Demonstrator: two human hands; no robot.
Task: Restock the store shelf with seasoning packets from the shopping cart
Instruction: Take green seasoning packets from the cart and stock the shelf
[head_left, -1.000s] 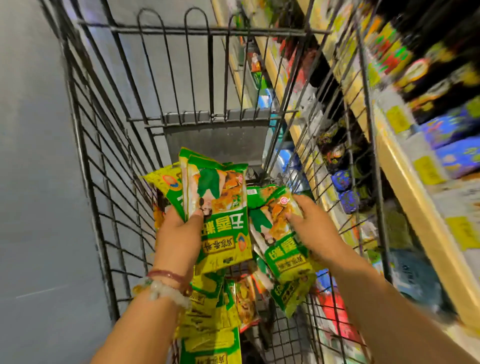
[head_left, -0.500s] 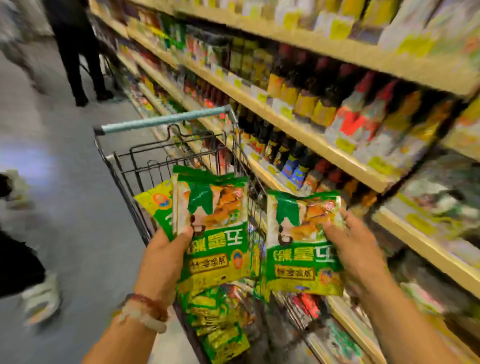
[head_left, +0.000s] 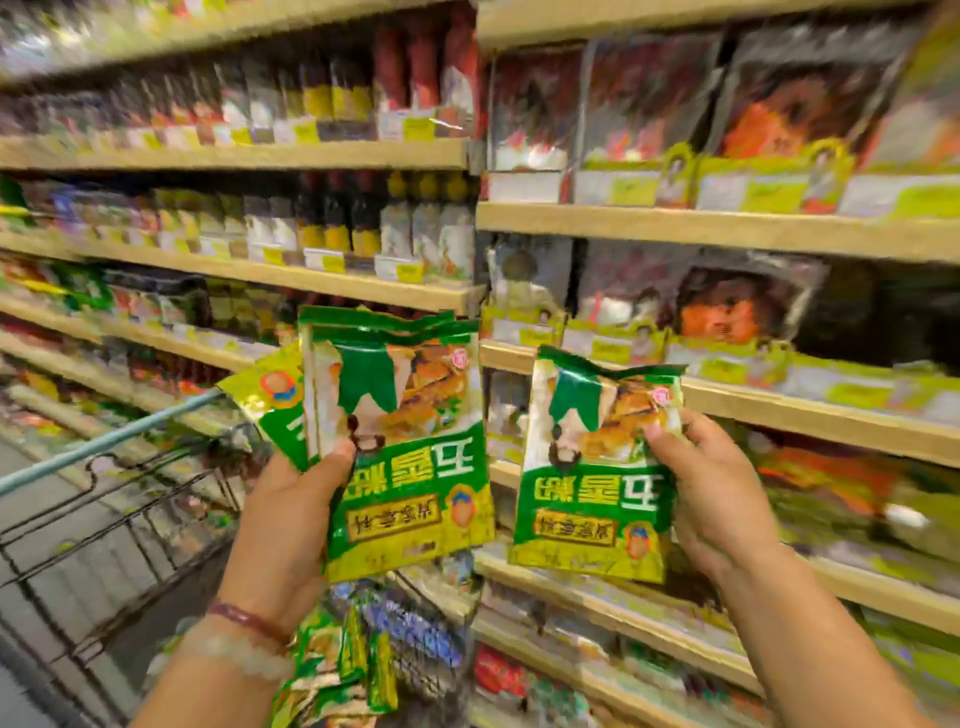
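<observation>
My left hand (head_left: 283, 525) grips a fanned stack of glossy green-and-yellow seasoning packets (head_left: 405, 441), thumb pressed on the front one; my right hand (head_left: 722, 499) pinches one more such packet (head_left: 592, 467) at its three o'clock edge; by my reckoning none is shelved yet; more packets (head_left: 343, 660) wait in the wire shopping cart (head_left: 104, 525) at seven o'clock; the wooden shelf (head_left: 779, 410) ahead is blurred, so I cannot spot their slot.

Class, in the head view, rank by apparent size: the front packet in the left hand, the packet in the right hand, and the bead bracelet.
1. Left-hand packet, which looks slightly larger than
2. Right-hand packet; likely the same product, so nearness may explain this.
3. Bead bracelet, clearly smallest.
</observation>
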